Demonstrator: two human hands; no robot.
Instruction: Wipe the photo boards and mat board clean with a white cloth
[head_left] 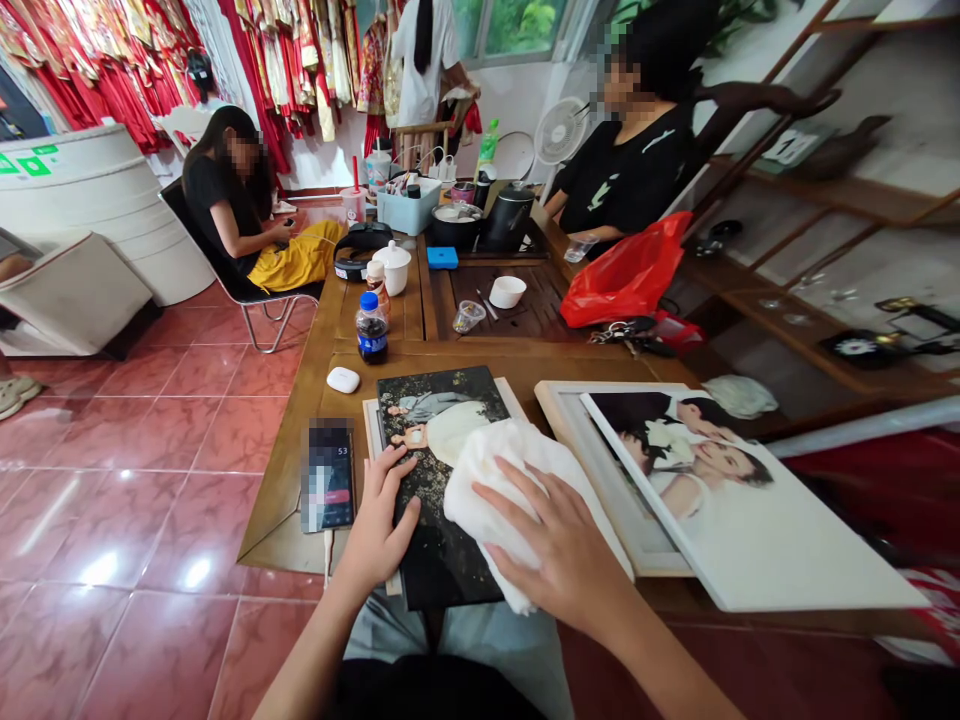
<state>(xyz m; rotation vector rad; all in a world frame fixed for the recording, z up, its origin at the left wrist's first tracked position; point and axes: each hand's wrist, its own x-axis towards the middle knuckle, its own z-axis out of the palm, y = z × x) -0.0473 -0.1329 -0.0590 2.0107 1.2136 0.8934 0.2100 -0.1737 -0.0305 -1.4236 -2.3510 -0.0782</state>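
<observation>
A dark photo panel (pixel 442 560) showing a couple, one in a white dress, lies on the table before me. My left hand (pixel 386 515) is open, its fingers spread on the panel's left edge. Over the panel's right part, my right hand (pixel 544 525) holds a bunched white cloth (pixel 480 470) down, fingers apart on top of it. The cloth hides part of the picture. A pale frame (pixel 369 420) shows beneath the panel. To the right, a second photo panel (pixel 780 530) of a couple leans askew across a light wooden frame (pixel 551 400).
Left of the panel lies a phone (pixel 330 480) with a cable. Beyond are a white case (pixel 343 380), a blue-capped bottle (pixel 372 328), a lidded white cup (pixel 392 268) and a red plastic bag (pixel 630 275). One person (pixel 225 210) sits at far left, another (pixel 630 160) at far right.
</observation>
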